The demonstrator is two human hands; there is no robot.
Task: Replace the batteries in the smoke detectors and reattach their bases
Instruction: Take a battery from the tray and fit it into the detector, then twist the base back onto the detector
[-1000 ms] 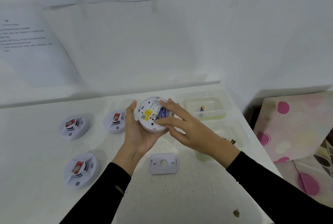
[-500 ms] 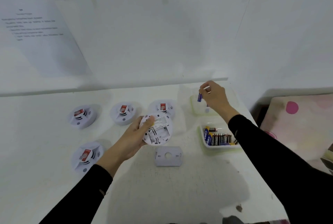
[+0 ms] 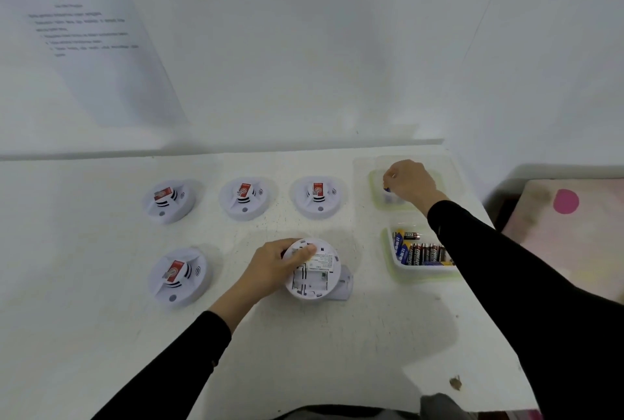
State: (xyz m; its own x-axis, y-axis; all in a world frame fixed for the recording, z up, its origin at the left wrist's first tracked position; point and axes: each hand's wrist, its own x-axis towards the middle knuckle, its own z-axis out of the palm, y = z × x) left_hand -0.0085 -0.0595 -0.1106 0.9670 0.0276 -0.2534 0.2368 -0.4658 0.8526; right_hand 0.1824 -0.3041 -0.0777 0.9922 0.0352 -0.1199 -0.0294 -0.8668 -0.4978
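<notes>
The left hand (image 3: 275, 266), at the centre of the frame, grips a round white plastic smoke detector (image 3: 312, 272) by its left rim, thumb laid across its top. The detector is back side up, with its open battery compartment showing and no cells in it. It overlaps a pale grey rectangular mounting base (image 3: 343, 284) that lies on the white desk (image 3: 304, 352). The right hand (image 3: 410, 183), in the upper right, has its fingers curled and pinches a small battery with a blue and yellow end (image 3: 387, 188) over a clear plastic container with a green rim (image 3: 374, 198). Just below that one in the frame, a second clear container (image 3: 418, 269) holds a row of dark batteries (image 3: 422, 252). Four more white smoke detectors with red tags sit face up on the desk: three in a row (image 3: 169, 200) (image 3: 244, 198) (image 3: 317, 196) and one at lower left (image 3: 179, 276). A printed sheet of paper (image 3: 84, 31) hangs on the wall at upper left.
</notes>
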